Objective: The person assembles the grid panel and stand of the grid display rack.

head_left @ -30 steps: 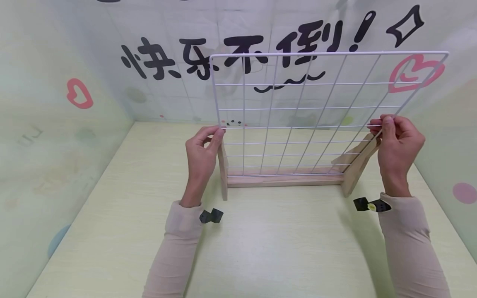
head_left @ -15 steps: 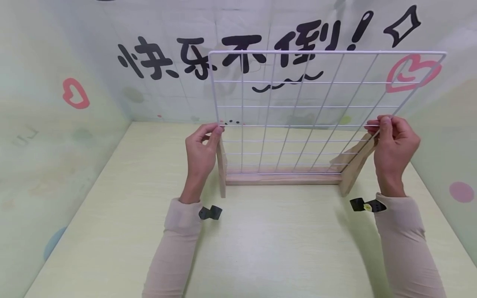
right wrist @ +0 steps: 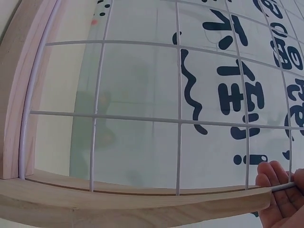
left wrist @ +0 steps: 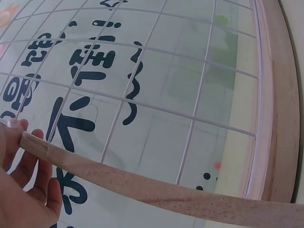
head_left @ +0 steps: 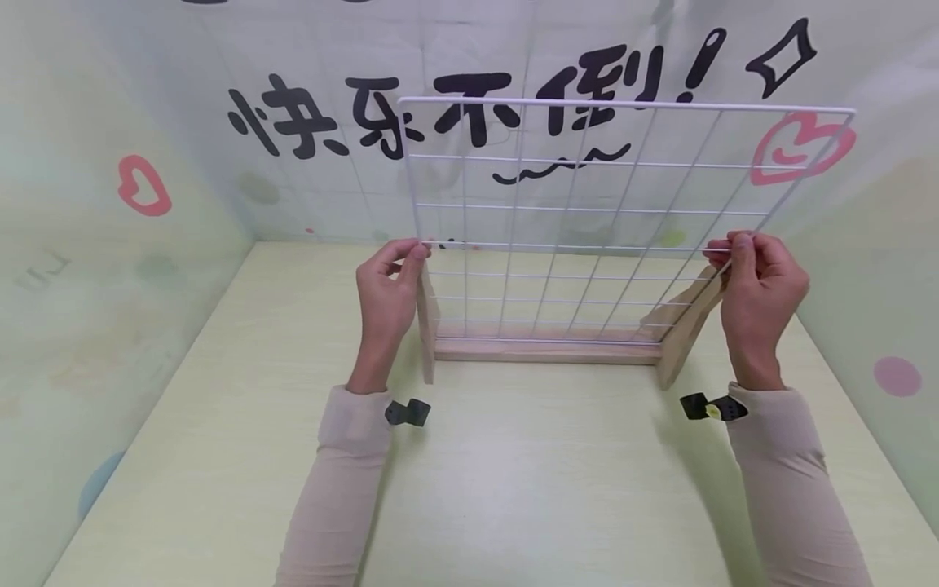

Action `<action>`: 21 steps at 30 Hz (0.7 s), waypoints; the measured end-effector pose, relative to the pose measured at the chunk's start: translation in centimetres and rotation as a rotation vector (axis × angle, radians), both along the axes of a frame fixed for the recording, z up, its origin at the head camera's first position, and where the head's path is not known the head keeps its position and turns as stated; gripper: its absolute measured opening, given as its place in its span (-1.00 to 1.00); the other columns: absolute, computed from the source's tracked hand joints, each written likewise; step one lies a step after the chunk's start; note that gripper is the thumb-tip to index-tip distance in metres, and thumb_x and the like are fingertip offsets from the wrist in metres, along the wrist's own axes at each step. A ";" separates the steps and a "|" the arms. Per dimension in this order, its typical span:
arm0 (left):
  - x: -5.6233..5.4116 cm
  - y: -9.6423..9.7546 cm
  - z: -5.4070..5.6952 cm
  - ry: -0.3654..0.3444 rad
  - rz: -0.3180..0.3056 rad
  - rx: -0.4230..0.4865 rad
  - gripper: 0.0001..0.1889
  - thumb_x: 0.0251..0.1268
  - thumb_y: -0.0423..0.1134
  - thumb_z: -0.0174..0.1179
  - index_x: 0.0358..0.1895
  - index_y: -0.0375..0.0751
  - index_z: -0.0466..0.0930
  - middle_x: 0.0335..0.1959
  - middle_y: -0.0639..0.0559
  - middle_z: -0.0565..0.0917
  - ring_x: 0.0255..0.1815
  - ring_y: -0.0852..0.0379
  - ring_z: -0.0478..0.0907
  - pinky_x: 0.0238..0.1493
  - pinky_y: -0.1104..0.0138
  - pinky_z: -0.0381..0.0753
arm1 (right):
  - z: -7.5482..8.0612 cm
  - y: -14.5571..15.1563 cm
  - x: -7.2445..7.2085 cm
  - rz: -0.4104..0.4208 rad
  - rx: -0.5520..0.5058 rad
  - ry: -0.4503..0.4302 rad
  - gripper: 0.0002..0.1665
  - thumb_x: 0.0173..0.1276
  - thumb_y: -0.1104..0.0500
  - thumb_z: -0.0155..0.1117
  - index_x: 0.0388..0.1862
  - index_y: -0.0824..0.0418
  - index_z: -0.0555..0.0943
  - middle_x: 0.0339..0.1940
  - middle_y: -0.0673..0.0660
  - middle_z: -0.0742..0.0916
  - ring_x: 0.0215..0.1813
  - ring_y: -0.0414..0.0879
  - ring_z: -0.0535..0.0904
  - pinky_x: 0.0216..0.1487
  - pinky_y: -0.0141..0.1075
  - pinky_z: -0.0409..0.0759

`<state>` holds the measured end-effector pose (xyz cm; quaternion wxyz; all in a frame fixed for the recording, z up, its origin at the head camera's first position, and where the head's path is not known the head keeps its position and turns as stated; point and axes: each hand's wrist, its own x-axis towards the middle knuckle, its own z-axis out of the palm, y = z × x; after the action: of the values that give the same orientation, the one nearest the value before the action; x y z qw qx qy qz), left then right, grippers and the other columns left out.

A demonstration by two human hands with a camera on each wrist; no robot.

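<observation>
A white wire grid panel [head_left: 557, 208] stands upright in a wooden stand [head_left: 546, 351], its lower edge down at the crossbar between the two side pieces. My left hand [head_left: 387, 289] pinches the panel's left edge wire between thumb and fingers, just above the left side piece [head_left: 426, 334]. On the other side my right hand [head_left: 763, 285] grips the right edge wire above the right side piece [head_left: 689, 334]. In the right wrist view the fingers [right wrist: 273, 183] lie around the wire beyond the wood's end. The left wrist view shows the left fingers [left wrist: 40, 164] beside the wooden tip.
The stand rests on a pale wood-grain table [head_left: 513, 489]. Behind it hangs a white backdrop [head_left: 330, 196] with black lettering and a pink heart. Pale printed side walls [head_left: 66, 326] border the table left and right. A dark strap device sits at each wrist.
The panel and both hands have shifted slightly left in the head view, and the stand and backdrop shift left too. Both hands keep hold of the panel's edges.
</observation>
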<state>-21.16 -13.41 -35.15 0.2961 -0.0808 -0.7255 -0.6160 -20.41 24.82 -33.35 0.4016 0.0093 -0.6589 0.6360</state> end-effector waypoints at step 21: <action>0.1 -0.1 -0.1 -0.015 -0.001 0.013 -0.77 0.40 -0.25 0.23 -0.13 -0.39 0.70 -0.20 -0.26 0.74 -0.21 0.29 0.55 -0.12 0.41 0.41 | -0.1 -0.1 0.0 -0.047 0.079 -0.021 -0.75 0.46 0.17 0.22 -0.21 0.33 0.73 -0.37 -0.02 0.79 -0.34 -0.19 0.72 -0.28 -0.51 0.61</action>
<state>-21.03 -13.56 -35.29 0.2906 -0.0746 -0.7236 -0.6215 -20.42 24.71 -33.41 0.4088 0.0032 -0.6878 0.5998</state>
